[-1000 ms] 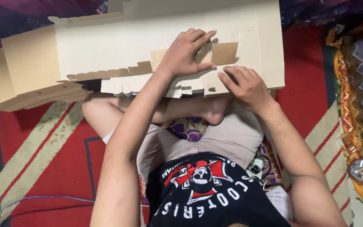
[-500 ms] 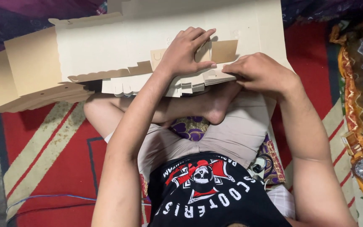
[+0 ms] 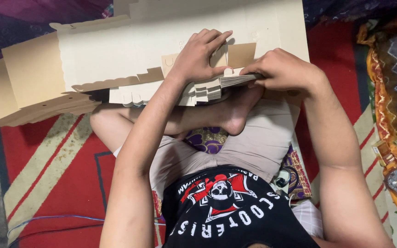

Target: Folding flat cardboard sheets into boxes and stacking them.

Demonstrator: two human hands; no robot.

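A stack of flat cardboard sheets lies far across the person's lap, reaching from the left edge to right of centre. The left hand rests flat on top of it; the right hand, just to its right, pinches the stack's near right edge. A bare foot sits under that edge, nearer. A rug lies beneath everything

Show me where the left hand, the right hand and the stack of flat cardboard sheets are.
left hand (image 3: 198,57), head view, on the back of the hand.
right hand (image 3: 283,71), head view, on the knuckles.
stack of flat cardboard sheets (image 3: 116,50), head view, on the bare pale top sheet.
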